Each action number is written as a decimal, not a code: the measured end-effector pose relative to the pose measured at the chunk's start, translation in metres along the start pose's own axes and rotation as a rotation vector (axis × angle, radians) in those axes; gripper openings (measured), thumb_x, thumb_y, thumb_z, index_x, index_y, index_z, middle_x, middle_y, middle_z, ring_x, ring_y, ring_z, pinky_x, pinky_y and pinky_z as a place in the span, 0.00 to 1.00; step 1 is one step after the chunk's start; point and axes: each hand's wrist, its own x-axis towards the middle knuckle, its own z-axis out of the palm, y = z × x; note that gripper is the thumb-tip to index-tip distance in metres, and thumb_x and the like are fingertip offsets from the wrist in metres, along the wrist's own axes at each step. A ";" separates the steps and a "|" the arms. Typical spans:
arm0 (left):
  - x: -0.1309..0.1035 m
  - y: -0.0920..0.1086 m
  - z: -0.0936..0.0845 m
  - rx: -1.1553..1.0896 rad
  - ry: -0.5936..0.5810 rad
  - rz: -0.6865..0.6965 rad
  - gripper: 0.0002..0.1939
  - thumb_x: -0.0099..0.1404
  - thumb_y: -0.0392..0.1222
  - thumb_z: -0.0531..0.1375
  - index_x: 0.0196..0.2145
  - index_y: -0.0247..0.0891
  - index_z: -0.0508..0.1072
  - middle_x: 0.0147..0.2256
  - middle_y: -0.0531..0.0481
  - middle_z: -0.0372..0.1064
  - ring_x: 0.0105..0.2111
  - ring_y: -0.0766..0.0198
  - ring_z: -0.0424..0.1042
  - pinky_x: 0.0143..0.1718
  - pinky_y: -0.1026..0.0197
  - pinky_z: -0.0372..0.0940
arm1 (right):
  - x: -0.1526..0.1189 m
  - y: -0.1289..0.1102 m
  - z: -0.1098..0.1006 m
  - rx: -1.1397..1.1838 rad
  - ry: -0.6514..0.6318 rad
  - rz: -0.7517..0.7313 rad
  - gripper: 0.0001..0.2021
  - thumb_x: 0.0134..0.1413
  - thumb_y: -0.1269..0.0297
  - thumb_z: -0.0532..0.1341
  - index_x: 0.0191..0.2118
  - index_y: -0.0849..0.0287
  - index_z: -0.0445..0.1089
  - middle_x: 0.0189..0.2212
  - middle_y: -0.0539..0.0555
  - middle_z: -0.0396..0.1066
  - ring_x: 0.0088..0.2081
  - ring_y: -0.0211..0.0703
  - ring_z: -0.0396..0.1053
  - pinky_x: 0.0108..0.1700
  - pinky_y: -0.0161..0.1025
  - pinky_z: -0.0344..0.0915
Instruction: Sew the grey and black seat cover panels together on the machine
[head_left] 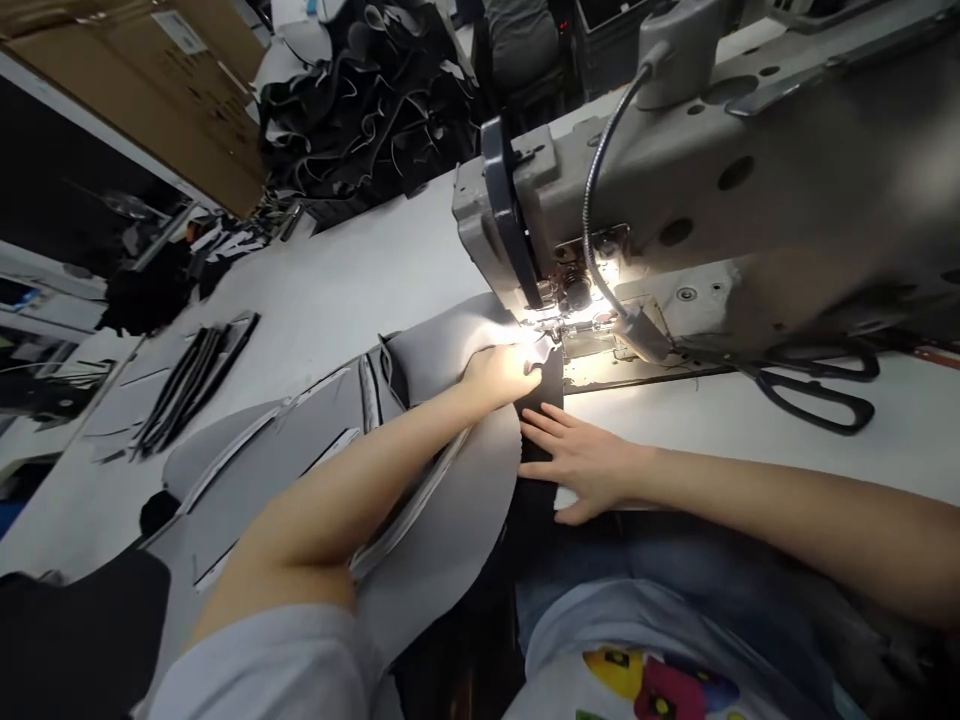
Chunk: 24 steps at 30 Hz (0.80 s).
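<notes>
My left grip (504,378) was bent over the grey fabric (457,510), its fingertips just beside the lit foot of the sewing machine (510,200); the glare there kept me from telling whether I pinched the cloth or only pressed it. My right grip (581,460) was loose, fingers spread flat, with the tips on a black strip (553,385).

That strip lay just right of my left grip, and its long axis ran from the machine's foot back toward my body, passing between my two grips. The left one was nearer the foot; the right sat closer to me, on the strip's other side. The grey fabric spread leftward and nearer from my left grip, partly under that forearm, over the bench (352,265). Scissors (761,372) rested well to the right of both grips, beyond the right forearm.
</notes>
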 end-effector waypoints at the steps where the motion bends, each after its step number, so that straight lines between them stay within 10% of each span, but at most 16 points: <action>1: -0.002 0.001 0.000 0.028 0.023 -0.022 0.16 0.65 0.46 0.52 0.44 0.35 0.72 0.38 0.40 0.75 0.39 0.50 0.75 0.39 0.54 0.66 | 0.008 0.003 0.000 -0.025 0.020 0.004 0.38 0.43 0.41 0.68 0.59 0.55 0.67 0.61 0.70 0.58 0.65 0.71 0.50 0.63 0.65 0.45; 6: -0.006 0.000 0.000 0.247 0.197 0.073 0.20 0.67 0.33 0.48 0.54 0.33 0.68 0.48 0.35 0.70 0.47 0.48 0.72 0.42 0.54 0.68 | 0.050 0.023 -0.004 -0.229 0.050 -0.019 0.13 0.65 0.60 0.56 0.46 0.60 0.74 0.44 0.66 0.71 0.49 0.57 0.67 0.51 0.54 0.61; 9: -0.005 -0.009 0.003 0.252 0.223 0.171 0.21 0.67 0.30 0.48 0.54 0.34 0.69 0.50 0.36 0.68 0.50 0.50 0.69 0.48 0.53 0.68 | 0.052 0.028 -0.006 -0.331 0.061 0.060 0.14 0.64 0.74 0.50 0.41 0.63 0.73 0.43 0.67 0.72 0.45 0.53 0.70 0.47 0.50 0.64; 24: 0.001 -0.017 0.002 -0.020 0.094 0.517 0.36 0.57 0.23 0.46 0.64 0.33 0.61 0.64 0.42 0.58 0.64 0.57 0.56 0.66 0.53 0.54 | 0.005 0.009 0.000 -0.280 0.152 0.150 0.18 0.58 0.73 0.58 0.53 0.63 0.70 0.52 0.66 0.71 0.53 0.57 0.67 0.54 0.54 0.62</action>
